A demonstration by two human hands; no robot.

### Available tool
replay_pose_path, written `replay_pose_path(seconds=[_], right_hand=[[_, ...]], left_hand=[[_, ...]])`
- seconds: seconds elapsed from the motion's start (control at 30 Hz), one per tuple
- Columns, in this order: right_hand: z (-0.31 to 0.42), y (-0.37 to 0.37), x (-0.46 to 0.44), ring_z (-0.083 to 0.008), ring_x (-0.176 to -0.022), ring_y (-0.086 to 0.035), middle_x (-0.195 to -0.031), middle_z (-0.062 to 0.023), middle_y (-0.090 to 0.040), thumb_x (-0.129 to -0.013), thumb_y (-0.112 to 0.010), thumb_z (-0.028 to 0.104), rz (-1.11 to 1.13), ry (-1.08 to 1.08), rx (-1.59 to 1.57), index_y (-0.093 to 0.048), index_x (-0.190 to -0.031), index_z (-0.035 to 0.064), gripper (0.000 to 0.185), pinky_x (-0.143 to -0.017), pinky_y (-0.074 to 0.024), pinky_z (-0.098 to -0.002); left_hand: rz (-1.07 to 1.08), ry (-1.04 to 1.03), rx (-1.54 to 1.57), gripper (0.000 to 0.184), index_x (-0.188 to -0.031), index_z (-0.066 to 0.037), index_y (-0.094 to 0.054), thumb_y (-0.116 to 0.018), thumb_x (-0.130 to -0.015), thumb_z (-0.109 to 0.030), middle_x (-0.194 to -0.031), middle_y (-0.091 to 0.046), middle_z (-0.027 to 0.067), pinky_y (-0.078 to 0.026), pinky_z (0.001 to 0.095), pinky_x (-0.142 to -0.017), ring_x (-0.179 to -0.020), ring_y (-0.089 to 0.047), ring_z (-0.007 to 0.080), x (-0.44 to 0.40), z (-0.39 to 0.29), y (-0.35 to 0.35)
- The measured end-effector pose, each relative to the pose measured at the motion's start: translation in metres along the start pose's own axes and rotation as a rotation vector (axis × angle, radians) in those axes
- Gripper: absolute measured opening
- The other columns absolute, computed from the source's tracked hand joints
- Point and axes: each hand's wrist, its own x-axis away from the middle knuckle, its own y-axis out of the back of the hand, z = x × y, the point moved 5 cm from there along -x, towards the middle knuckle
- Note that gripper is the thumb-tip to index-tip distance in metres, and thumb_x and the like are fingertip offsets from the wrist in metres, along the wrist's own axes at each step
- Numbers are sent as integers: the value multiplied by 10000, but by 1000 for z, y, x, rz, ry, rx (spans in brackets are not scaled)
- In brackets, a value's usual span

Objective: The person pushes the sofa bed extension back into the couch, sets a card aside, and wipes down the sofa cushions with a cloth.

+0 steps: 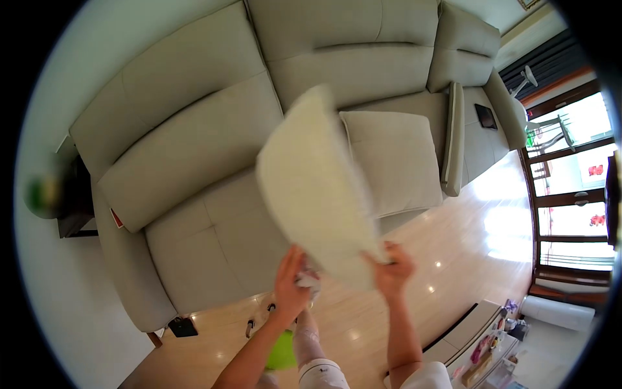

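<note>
The left hand (293,282) is closed around a crumpled white wad (310,280), at the low edge of a big cushion (314,175). I cannot tell if it grips the cushion too. The right hand (394,269) pinches the cushion's other low corner. The cushion is cream, plain and soft-looking. It is up in the air, tilted, in front of the sofa (207,223), and its edges are blurry. A bright green thing (282,353) is partly hidden by a leg and an arm. To the right, a low cabinet (453,330) has pink, purple and white small things (483,350) by it, too small to name. The sofa is grey-beige, and its top is cut off. Behind the cushion, a square pillow (392,162) is partly covered. Farther right, a dark flat thing (485,117) lies on the sofa seat.
</note>
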Motion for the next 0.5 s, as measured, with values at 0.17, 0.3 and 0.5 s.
replay_pose_path(seconds=[0.17,0.3,0.5], right_hand=[[-72,96,-69,-94,-703,-544,-823,-3,-604,-817,-818,43,-574,-216,-514,-550,-813,59,269,-605,-458,-257],[-140,63,-112,-105,-730,-581,-848,-8,-610,-943,-717,113,-662,-407,-816,-538,-929,54,189,-617,-504,-275],[-304,-103,-106,-147,-835,-635,-1095,-87,-663,-941,-646,64,-72,-684,-561,-627,-1241,60,301,-706,-534,-291]], left_hand=[[69,-175,47,564,-1293,-51,-613,-634,-745,83,-1318,-617,165,-520,384,-991,-1205,-613,343,-69,-71,-13],[40,54,-21,530,-1266,-58,-628,-590,-757,84,-1235,-641,183,-528,382,-968,-1143,-633,359,-61,12,18],[-36,367,-286,439,-1187,-27,-648,-612,-757,53,-1101,-688,172,-543,405,-897,-1032,-681,315,36,185,126]])
